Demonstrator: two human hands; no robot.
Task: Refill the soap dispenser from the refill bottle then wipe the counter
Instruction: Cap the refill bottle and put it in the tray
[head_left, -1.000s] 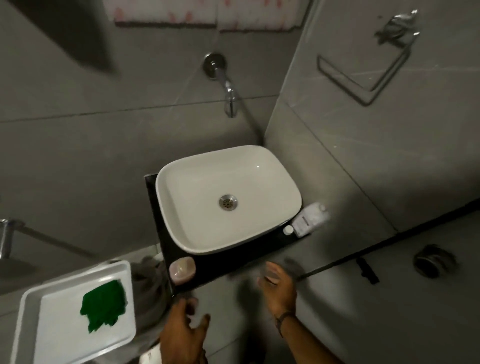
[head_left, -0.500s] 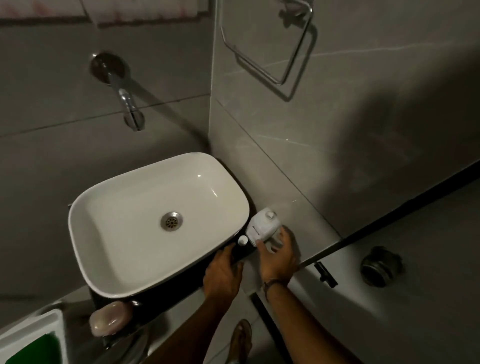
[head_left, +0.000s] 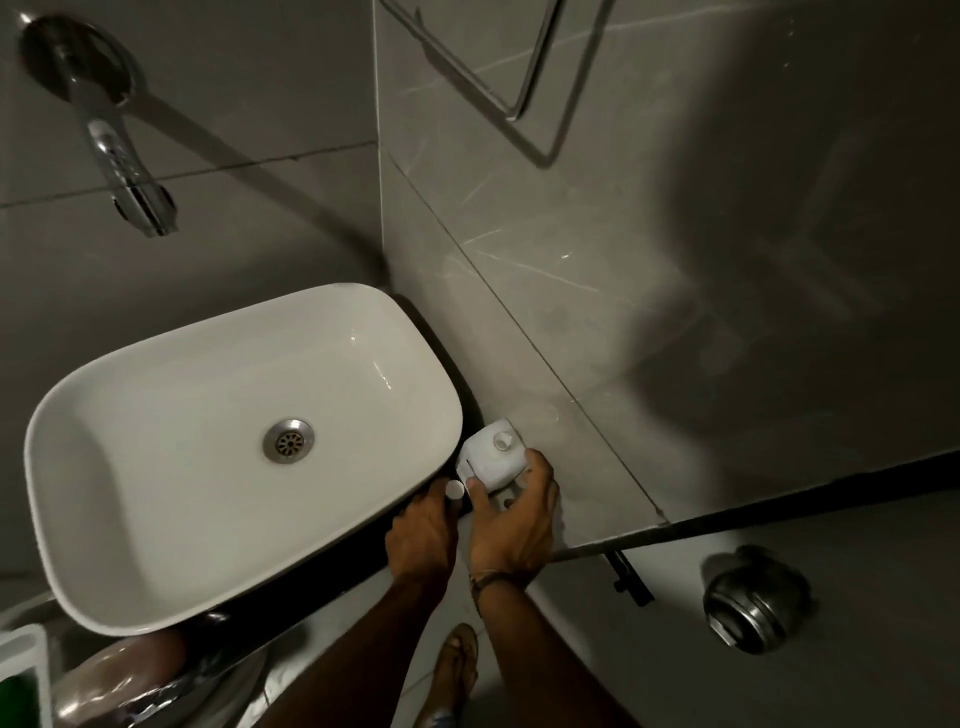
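Corner gap between basin (head_left: 156, 467) and side wall (head_left: 571, 312): narrow, was taken up by a white bottle (head_left: 491, 460). Front approach: left hand (head_left: 423, 535) and right hand (head_left: 514, 519) filled it, side by side. Dark counter strip (head_left: 322, 584): a small round cap (head_left: 454, 489) lay there. Free room stood over the basin, under the tap (head_left: 130, 171).

I saw large grey wall tiles (head_left: 675, 234) meeting in a corner, dimly lit and crossed by heavy shadows. A chrome tap (head_left: 124, 171) jutted from the left wall above a white basin (head_left: 156, 519) with a metal drain (head_left: 289, 440). A chrome towel ring (head_left: 540, 57) hung on the right wall, and a round metal fitting (head_left: 753, 613) sat lower down.
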